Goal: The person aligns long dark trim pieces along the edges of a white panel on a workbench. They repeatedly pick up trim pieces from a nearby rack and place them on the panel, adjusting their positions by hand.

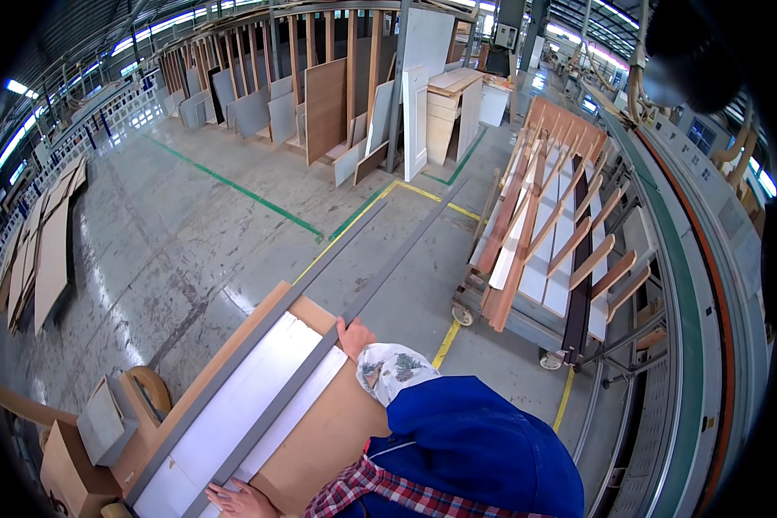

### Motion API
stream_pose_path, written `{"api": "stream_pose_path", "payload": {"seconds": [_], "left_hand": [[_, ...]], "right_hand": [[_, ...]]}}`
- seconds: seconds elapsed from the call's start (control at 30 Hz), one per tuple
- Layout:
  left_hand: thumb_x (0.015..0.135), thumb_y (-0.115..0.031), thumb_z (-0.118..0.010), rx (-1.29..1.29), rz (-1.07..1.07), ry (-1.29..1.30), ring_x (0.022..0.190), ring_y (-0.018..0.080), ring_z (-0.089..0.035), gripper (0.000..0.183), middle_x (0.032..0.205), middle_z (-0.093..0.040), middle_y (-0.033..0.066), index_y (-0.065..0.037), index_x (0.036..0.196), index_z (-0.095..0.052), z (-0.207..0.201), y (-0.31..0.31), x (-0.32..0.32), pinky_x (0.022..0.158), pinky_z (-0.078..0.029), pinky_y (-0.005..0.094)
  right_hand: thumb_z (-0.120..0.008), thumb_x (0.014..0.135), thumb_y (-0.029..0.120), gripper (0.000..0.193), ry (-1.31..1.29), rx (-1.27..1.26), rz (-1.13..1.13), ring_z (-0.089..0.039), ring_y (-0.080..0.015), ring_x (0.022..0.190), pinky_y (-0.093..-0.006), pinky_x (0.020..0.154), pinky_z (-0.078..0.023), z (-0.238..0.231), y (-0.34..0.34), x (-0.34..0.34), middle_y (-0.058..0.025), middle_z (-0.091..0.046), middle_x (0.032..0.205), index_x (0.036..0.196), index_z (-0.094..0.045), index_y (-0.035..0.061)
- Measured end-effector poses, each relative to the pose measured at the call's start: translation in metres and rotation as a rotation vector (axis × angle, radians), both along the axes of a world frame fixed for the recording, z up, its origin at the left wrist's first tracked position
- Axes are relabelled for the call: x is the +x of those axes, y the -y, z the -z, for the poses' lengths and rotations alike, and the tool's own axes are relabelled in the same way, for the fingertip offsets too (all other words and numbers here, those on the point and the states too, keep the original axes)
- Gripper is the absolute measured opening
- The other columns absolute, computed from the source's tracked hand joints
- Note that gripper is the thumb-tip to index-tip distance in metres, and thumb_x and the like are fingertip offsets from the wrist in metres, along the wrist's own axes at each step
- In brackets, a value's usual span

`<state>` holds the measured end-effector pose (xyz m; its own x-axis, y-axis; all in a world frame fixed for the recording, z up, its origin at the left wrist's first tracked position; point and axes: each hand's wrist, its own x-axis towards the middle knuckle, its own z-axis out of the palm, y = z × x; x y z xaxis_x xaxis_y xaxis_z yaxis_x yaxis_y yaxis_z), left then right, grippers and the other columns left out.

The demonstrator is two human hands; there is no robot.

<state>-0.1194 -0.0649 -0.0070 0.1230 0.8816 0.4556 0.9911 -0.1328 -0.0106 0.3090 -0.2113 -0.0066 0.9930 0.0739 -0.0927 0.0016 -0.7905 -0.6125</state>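
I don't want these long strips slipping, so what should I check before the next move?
1. Right hand on the right grey strip: ok, touching it.
2. Left hand on the same strip: ok, touching its nearer part.
3. Strips apart: ok, the white board shows between it and the left grey strip.
4. Far ends supported: not ok, both jut past the brown board.
5. Strips fastened down: cannot tell.
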Motion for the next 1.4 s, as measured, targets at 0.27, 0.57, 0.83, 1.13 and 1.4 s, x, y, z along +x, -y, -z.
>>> {"api": "stream_pose_path", "payload": {"seconds": [0.27,0.57,0.83,1.13,1.4], "left_hand": [[0.091,-0.037,-0.043,-0.004,0.071,0.028,0.119,0.0341,-0.042,0.056,0.132,-0.041,0.0191,-0.002,0.134,-0.035,-0.002,-0.002,-0.003,0.097,-0.036,0.0419],[0.089,-0.028,-0.049,-0.182,0.043,0.129,0.131,0.0318,-0.027,0.058,0.141,-0.027,0.018,-0.003,0.137,-0.028,-0.031,0.008,0.006,0.101,-0.026,0.0459],[0.089,-0.028,-0.047,-0.223,-0.003,0.099,0.131,0.0316,-0.025,0.057,0.142,-0.026,0.0177,-0.002,0.137,-0.029,-0.032,0.008,0.007,0.102,-0.026,0.0453],[0.088,-0.029,-0.048,-0.214,0.005,0.089,0.131,0.0312,-0.027,0.059,0.143,-0.025,0.0172,-0.002,0.137,-0.027,-0.034,0.008,0.008,0.103,-0.026,0.0429],[0.087,-0.028,-0.049,-0.201,0.007,0.098,0.132,0.0326,-0.025,0.06,0.143,-0.024,0.0176,-0.002,0.137,-0.027,-0.025,0.006,0.004,0.103,-0.025,0.044]], "right_hand": [[-0.038,0.087,0.053,0.057,0.007,0.045,-0.023,-0.061,-0.0427,0.079,-0.05,0.072,-0.048,-0.015,0.002,-0.006,-0.0245,-0.063,0.081,0.093,-0.056,-0.001],[-0.037,0.087,0.052,0.056,0.193,0.024,-0.124,-0.061,-0.0431,0.076,-0.0506,0.071,-0.048,-0.011,0.005,-0.008,-0.0239,-0.063,0.078,0.095,-0.055,-0.0004],[-0.036,0.088,0.054,0.058,0.04,-0.039,-0.024,-0.061,-0.0432,0.076,-0.0506,0.071,-0.048,0.0,-0.001,-0.001,-0.0242,-0.063,0.078,0.096,-0.054,-0.0008],[-0.035,0.088,0.054,0.058,0.045,-0.104,0.055,-0.061,-0.043,0.076,-0.0508,0.07,-0.047,0.012,-0.008,0.004,-0.0238,-0.063,0.077,0.094,-0.053,-0.0006],[-0.035,0.088,0.054,0.057,0.061,-0.083,0.016,-0.061,-0.0424,0.075,-0.0508,0.07,-0.047,0.01,-0.006,0.004,-0.0223,-0.063,0.078,0.094,-0.054,0.0]]}}
